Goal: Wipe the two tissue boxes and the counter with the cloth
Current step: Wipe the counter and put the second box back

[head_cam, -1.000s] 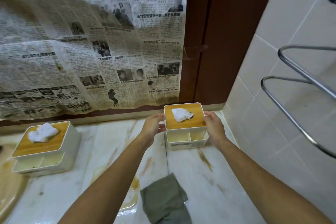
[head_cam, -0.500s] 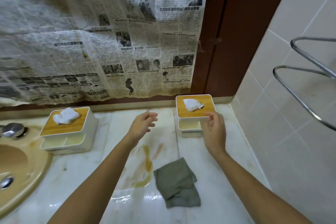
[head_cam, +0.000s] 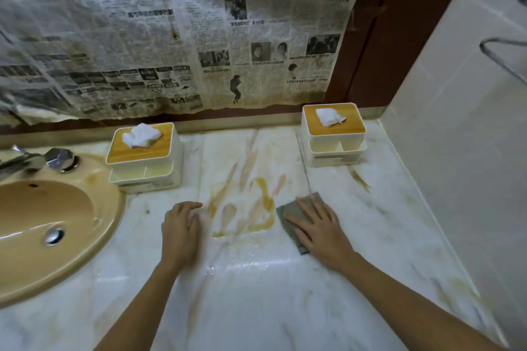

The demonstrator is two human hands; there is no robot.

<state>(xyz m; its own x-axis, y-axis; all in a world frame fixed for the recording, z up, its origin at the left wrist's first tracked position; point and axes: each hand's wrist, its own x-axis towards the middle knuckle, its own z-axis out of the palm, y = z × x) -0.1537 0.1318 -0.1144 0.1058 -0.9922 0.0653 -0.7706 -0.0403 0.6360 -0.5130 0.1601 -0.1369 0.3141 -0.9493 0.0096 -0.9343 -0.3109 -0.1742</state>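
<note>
Right hand [head_cam: 320, 229] is pressing flat, fingers spread, on the soft grey cloth [head_cam: 293, 216] beside the yellow-brown stain [head_cam: 256, 208]; left hand [head_cam: 180, 232] is hovering empty, loosely open; cloth likely bunching unless palmed centrally.

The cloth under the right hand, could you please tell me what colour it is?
The cloth is a dull grey-green, seen in the head view.

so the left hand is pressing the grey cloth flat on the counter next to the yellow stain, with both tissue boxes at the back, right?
Not quite: the head view shows the right hand flat on the grey cloth, not the left. The left hand is empty, on the other side of the yellow stain. The rest holds: the cloth lies on the counter beside the stain, and both tissue boxes stand at the back.
</note>
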